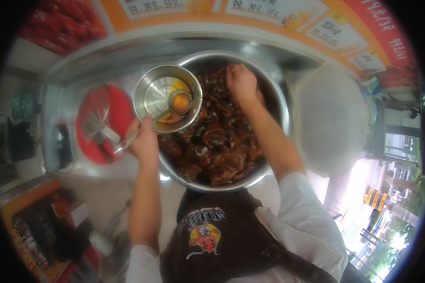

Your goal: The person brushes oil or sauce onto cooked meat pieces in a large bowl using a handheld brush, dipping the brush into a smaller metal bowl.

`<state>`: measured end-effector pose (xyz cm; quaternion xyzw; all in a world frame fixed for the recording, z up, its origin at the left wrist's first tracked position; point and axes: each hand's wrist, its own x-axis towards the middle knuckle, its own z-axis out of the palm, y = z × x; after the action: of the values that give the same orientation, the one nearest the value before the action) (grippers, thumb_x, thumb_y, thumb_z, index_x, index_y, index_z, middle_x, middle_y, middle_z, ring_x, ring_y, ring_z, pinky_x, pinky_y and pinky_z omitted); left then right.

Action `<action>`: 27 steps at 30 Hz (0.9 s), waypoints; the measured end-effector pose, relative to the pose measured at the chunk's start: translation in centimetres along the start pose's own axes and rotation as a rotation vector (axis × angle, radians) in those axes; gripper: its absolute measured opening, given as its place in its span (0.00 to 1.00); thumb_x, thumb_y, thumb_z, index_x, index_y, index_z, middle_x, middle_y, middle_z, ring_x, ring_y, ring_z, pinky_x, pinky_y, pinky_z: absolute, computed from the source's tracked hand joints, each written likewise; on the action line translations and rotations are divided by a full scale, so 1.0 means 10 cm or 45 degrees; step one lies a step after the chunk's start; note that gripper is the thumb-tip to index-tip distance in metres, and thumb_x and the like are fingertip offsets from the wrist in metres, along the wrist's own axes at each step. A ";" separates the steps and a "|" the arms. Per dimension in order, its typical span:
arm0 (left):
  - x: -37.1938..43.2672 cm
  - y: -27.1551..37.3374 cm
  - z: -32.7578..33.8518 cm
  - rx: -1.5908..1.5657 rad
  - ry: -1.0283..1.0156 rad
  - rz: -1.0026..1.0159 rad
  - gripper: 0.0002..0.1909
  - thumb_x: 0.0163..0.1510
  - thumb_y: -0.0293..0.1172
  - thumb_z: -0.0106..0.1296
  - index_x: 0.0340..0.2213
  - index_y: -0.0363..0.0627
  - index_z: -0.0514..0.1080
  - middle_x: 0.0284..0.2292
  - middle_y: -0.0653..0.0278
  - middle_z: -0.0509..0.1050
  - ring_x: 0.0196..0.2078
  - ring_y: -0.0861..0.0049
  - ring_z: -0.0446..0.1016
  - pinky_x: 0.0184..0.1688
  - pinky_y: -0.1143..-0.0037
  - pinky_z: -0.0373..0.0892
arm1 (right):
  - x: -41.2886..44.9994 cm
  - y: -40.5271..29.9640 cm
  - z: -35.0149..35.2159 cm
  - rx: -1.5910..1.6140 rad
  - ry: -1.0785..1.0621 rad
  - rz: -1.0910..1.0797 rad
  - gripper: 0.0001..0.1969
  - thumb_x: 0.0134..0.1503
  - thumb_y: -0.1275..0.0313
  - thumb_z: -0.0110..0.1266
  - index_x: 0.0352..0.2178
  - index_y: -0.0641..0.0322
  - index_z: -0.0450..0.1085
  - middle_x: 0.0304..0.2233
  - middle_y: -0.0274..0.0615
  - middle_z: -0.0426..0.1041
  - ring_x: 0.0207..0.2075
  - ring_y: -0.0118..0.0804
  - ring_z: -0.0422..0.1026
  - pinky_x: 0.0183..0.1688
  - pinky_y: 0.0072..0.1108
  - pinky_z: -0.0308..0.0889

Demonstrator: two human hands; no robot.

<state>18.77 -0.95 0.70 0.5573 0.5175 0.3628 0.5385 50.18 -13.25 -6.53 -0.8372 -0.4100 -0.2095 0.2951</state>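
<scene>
My left hand (144,139) grips the handle of a steel ladle (181,103) at the near rim of a round steel pot (147,88). The pot is held over the left edge of a large steel basin (285,106). Orange-yellow liquid, likely oil, fills the ladle's bowl and lies shallow in the pot. Glossy dark brown braised meat pieces (219,141) are heaped in the basin. Over the far part of this heap is my right hand (241,83), fingers curled together; whether anything small is between them cannot be told.
Left of the basin, metal utensils (104,129) lie on a round red board or tray (86,141). A whitish translucent domed cover (329,120) stands at the right. Beyond the steel counter's raised back edge (156,44) are printed price signs (276,12). A street opens at the right.
</scene>
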 end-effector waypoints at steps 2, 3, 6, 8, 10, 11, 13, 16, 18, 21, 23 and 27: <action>-0.01 0.02 -0.07 0.001 0.011 -0.024 0.08 0.60 0.29 0.56 0.32 0.34 0.78 0.24 0.66 0.76 0.24 0.84 0.73 0.25 0.82 0.68 | 0.08 -0.12 -0.02 0.006 0.001 0.061 0.06 0.57 0.67 0.60 0.30 0.57 0.76 0.29 0.46 0.77 0.30 0.53 0.77 0.34 0.37 0.74; -0.02 0.02 -0.08 -0.074 0.010 -0.026 0.08 0.60 0.29 0.56 0.32 0.34 0.78 0.24 0.66 0.76 0.23 0.85 0.72 0.25 0.82 0.68 | 0.10 -0.15 -0.05 -0.003 0.007 0.127 0.06 0.57 0.67 0.61 0.30 0.57 0.76 0.29 0.46 0.77 0.29 0.54 0.77 0.33 0.37 0.74; -0.01 -0.02 -0.18 -0.090 0.011 -0.023 0.08 0.60 0.29 0.56 0.32 0.35 0.78 0.24 0.67 0.75 0.23 0.86 0.71 0.25 0.82 0.68 | 0.16 0.03 -0.10 -0.042 -0.045 0.176 0.08 0.57 0.65 0.61 0.30 0.58 0.78 0.30 0.49 0.78 0.30 0.56 0.77 0.35 0.41 0.73; 0.01 -0.02 -0.16 -0.044 -0.027 -0.010 0.08 0.60 0.29 0.56 0.32 0.35 0.78 0.24 0.68 0.75 0.23 0.86 0.71 0.26 0.82 0.68 | 0.05 0.28 -0.02 0.020 -0.185 0.137 0.10 0.57 0.65 0.61 0.32 0.60 0.79 0.33 0.50 0.79 0.34 0.58 0.77 0.39 0.43 0.73; -0.02 -0.01 -0.15 -0.101 0.000 -0.044 0.10 0.60 0.31 0.57 0.31 0.35 0.79 0.21 0.70 0.73 0.21 0.87 0.67 0.24 0.80 0.63 | 0.04 0.21 0.01 0.075 -0.258 0.128 0.10 0.57 0.64 0.61 0.33 0.60 0.79 0.33 0.51 0.79 0.35 0.58 0.78 0.40 0.42 0.73; -0.03 0.00 -0.15 -0.130 0.011 -0.061 0.11 0.60 0.32 0.58 0.30 0.35 0.79 0.20 0.70 0.72 0.20 0.87 0.65 0.23 0.79 0.60 | 0.03 0.18 0.01 0.125 -0.325 0.128 0.11 0.57 0.64 0.61 0.34 0.61 0.80 0.34 0.51 0.80 0.37 0.58 0.78 0.41 0.42 0.73; -0.05 0.05 -0.16 -0.141 0.013 -0.059 0.11 0.60 0.32 0.58 0.30 0.35 0.79 0.20 0.70 0.73 0.20 0.87 0.65 0.23 0.79 0.60 | 0.11 0.17 -0.02 0.270 -0.304 0.213 0.11 0.58 0.64 0.61 0.35 0.61 0.80 0.34 0.53 0.80 0.37 0.58 0.78 0.42 0.41 0.73; -0.04 0.00 -0.21 -0.150 0.014 -0.048 0.10 0.60 0.31 0.58 0.30 0.34 0.79 0.20 0.70 0.73 0.21 0.87 0.66 0.24 0.79 0.61 | 0.17 0.19 -0.09 0.130 -0.161 0.298 0.11 0.59 0.64 0.62 0.34 0.61 0.80 0.34 0.51 0.81 0.36 0.57 0.79 0.42 0.40 0.74; -0.03 -0.01 -0.20 -0.149 0.003 -0.040 0.10 0.60 0.31 0.58 0.30 0.34 0.79 0.21 0.70 0.74 0.21 0.87 0.66 0.24 0.79 0.61 | 0.07 0.23 0.04 0.116 -0.156 0.228 0.11 0.59 0.64 0.62 0.34 0.61 0.80 0.34 0.51 0.81 0.36 0.56 0.79 0.42 0.39 0.74; -0.03 -0.05 -0.21 -0.124 -0.002 -0.044 0.10 0.59 0.31 0.58 0.30 0.34 0.79 0.20 0.70 0.73 0.21 0.87 0.66 0.24 0.79 0.61 | -0.01 -0.02 0.17 0.177 -0.366 0.052 0.10 0.57 0.64 0.63 0.33 0.58 0.80 0.35 0.49 0.80 0.38 0.54 0.79 0.42 0.38 0.74; -0.03 -0.08 -0.22 -0.152 0.006 -0.058 0.10 0.59 0.31 0.58 0.30 0.34 0.78 0.21 0.69 0.73 0.21 0.86 0.66 0.24 0.79 0.61 | 0.06 -0.13 0.18 0.312 -0.303 0.177 0.10 0.57 0.63 0.63 0.34 0.57 0.81 0.34 0.49 0.80 0.38 0.55 0.79 0.43 0.38 0.74; -0.07 0.00 -0.25 -0.144 -0.003 -0.075 0.10 0.59 0.31 0.57 0.30 0.35 0.78 0.21 0.70 0.73 0.22 0.86 0.66 0.24 0.79 0.61 | 0.26 -0.01 0.11 0.236 -0.360 0.311 0.12 0.58 0.62 0.62 0.36 0.58 0.81 0.33 0.51 0.81 0.39 0.56 0.79 0.43 0.39 0.74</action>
<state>16.28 -1.04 1.23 0.5107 0.5120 0.3748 0.5801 51.70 -11.00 -5.83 -0.8711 -0.3601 -0.0140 0.3336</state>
